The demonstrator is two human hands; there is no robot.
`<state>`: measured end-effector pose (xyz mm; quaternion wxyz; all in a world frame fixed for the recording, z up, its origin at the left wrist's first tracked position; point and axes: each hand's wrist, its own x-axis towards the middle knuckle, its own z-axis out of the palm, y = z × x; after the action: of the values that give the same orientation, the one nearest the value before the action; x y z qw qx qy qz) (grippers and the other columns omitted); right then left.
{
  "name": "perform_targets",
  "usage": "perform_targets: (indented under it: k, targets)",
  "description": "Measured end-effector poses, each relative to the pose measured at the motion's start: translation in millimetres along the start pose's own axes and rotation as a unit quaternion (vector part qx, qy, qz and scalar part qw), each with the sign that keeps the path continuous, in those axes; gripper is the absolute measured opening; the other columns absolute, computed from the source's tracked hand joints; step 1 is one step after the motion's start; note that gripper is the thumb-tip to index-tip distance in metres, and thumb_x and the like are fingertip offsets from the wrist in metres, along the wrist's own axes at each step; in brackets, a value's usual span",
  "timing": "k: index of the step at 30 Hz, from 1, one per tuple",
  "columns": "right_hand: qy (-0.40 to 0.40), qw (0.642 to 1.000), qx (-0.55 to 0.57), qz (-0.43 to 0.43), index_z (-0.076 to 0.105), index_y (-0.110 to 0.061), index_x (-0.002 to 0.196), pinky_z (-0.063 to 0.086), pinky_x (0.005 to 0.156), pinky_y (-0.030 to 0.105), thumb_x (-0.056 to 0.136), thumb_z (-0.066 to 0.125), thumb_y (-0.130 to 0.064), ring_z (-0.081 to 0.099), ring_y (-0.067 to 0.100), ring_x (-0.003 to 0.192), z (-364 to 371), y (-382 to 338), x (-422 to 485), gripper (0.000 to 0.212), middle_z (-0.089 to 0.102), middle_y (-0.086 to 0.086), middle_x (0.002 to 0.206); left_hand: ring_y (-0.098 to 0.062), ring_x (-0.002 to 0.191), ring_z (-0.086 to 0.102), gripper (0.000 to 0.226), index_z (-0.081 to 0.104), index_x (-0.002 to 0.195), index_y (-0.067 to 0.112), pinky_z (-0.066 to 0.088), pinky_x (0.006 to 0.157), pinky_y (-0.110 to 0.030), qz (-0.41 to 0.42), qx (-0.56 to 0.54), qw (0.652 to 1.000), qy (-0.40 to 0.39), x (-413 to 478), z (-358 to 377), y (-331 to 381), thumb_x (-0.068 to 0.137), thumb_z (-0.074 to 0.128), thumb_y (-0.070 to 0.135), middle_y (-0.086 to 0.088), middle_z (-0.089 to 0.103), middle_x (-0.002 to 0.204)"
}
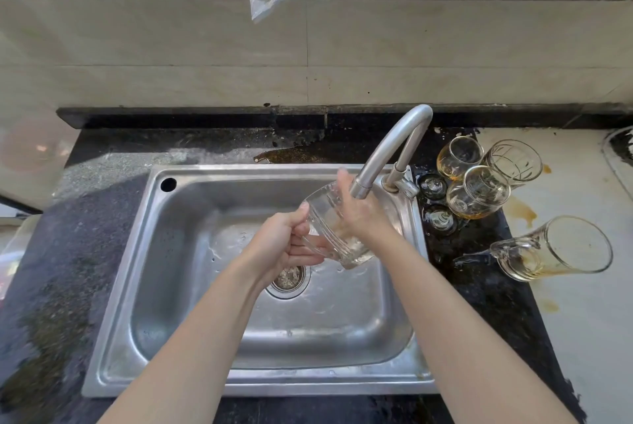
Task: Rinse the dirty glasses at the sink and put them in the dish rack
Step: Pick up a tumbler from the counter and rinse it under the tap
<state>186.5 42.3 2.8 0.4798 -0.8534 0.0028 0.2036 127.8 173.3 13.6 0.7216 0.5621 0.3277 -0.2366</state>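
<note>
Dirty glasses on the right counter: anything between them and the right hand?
Yes: the tap rises from the sink rim between the right hand and the dirty glasses. The left hand grips another glass.

left half of the sink (171,252) lies open; faucet (390,146) arches over its right, glasses (479,192) crowd the counter (479,303) beyond.

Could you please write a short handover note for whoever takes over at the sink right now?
Left hand: grips the glass near its mouth, tilted over the sink below the faucet.
Right hand: straight fingers lie against that glass; I cannot tell whether they are inside it.
Done: nothing racked in view, and no dish rack shows.
Left: finish this rinse, then rinse the four brown-stained glasses lying on the counter right of the sink, and rack all five.
</note>
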Motion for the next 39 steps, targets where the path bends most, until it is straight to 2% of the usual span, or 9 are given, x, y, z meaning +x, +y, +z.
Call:
perform_targets:
  k: [2, 6, 11, 15, 19, 27, 30, 35, 39]
  targets:
    - [-0.056, 0.997, 0.006, 0.057, 0.06, -0.01, 0.115, 0.045, 0.095, 0.045, 0.102, 0.031, -0.037, 0.058, 0.036, 0.106, -8, 1, 1, 0.042, 0.063, 0.02, 0.112, -0.027, 0.068, 0.073, 0.052, 0.039, 0.052, 0.017, 0.06, 0.061, -0.032, -0.002, -0.026, 1.0, 0.008, 3, 1, -2, 0.098, 0.045, 0.04, -0.021, 0.072, 0.075]
    - [0.008, 1.0, -0.002, -0.017, 0.058, -0.022, 0.09, 0.047, 0.071, 0.034, 0.093, 0.036, -0.059, 0.062, 0.02, 0.077, -3, 21, -19, 0.043, 0.063, -0.004, 0.075, -0.03, 0.064, 0.073, 0.051, 0.038, 0.053, 0.014, 0.06, 0.058, -0.036, -0.015, -0.173, 0.984, 0.033, 10, 1, -9, 0.098, 0.047, 0.038, -0.027, 0.07, 0.076]
    - [0.026, 0.949, 0.272, 0.157, 0.063, -0.025, 0.092, 0.059, 0.076, 0.048, 0.091, 0.051, -0.049, 0.063, 0.016, 0.08, -8, 17, -16, 0.027, 0.063, -0.002, 0.088, -0.031, 0.075, 0.073, 0.051, 0.037, 0.056, 0.013, 0.059, 0.072, -0.041, -0.012, -0.238, 0.971, -0.001, 16, 10, -25, 0.1, 0.042, 0.037, -0.026, 0.07, 0.077]
    - [0.067, 0.972, 0.178, 0.138, 0.058, -0.011, 0.086, 0.06, 0.059, 0.042, 0.092, 0.049, -0.042, 0.062, 0.026, 0.073, -8, 16, -8, 0.033, 0.06, 0.01, 0.086, -0.028, 0.086, 0.071, 0.046, 0.044, 0.062, 0.013, 0.055, 0.077, -0.038, -0.016, -0.201, 0.979, -0.017, 20, 10, -33, 0.102, 0.036, 0.035, -0.02, 0.073, 0.094]
    - [0.1, 0.992, 0.029, 0.066, 0.059, -0.014, 0.083, 0.056, 0.071, 0.047, 0.091, 0.05, -0.038, 0.06, 0.022, 0.075, -12, 13, -4, 0.027, 0.063, -0.001, 0.08, -0.021, 0.096, 0.059, 0.023, 0.059, 0.083, 0.014, 0.044, 0.081, -0.035, 0.044, -0.1, 0.988, 0.11, 28, 12, -29, 0.097, 0.04, 0.015, -0.009, 0.066, 0.103]
    - [0.129, 0.967, -0.191, -0.105, 0.055, -0.014, 0.095, 0.043, 0.078, 0.036, 0.094, 0.044, -0.044, 0.055, 0.025, 0.092, 5, -14, -32, 0.032, 0.057, 0.002, 0.092, -0.011, 0.054, 0.043, 0.031, 0.058, 0.075, 0.016, 0.04, 0.056, -0.023, 0.013, -0.194, 0.957, 0.217, 40, 26, -14, 0.084, 0.065, 0.044, 0.003, 0.043, 0.057]
    - [0.11, 0.976, -0.109, -0.154, 0.059, -0.013, 0.085, 0.045, 0.08, 0.04, 0.096, 0.047, -0.033, 0.055, 0.024, 0.089, 8, -18, -34, 0.026, 0.057, 0.001, 0.08, -0.007, 0.042, 0.038, 0.028, 0.053, 0.062, 0.023, 0.037, 0.042, -0.019, -0.042, -0.25, 0.952, 0.174, 46, 28, -15, 0.08, 0.068, 0.038, 0.007, 0.041, 0.052]
    - [0.032, 0.99, 0.137, -0.014, 0.072, -0.01, 0.078, 0.049, 0.072, 0.035, 0.094, 0.051, -0.026, 0.06, 0.013, 0.068, -4, -10, -10, 0.031, 0.069, -0.001, 0.073, -0.01, 0.039, 0.051, 0.02, 0.056, 0.068, 0.02, 0.049, 0.047, -0.021, -0.077, -0.307, 0.935, 0.161, 53, 29, -19, 0.081, 0.068, 0.029, 0.004, 0.055, 0.049]
    - [0.108, 0.989, -0.002, -0.098, 0.051, -0.012, 0.071, 0.039, 0.06, 0.035, 0.094, 0.032, -0.045, 0.051, 0.02, 0.061, 12, -2, -27, 0.044, 0.051, -0.003, 0.059, -0.007, 0.024, 0.043, 0.028, 0.05, 0.065, 0.018, 0.036, 0.032, -0.011, -0.076, -0.317, 0.924, 0.198, 53, 29, -14, 0.083, 0.07, 0.026, 0.005, 0.046, 0.033]
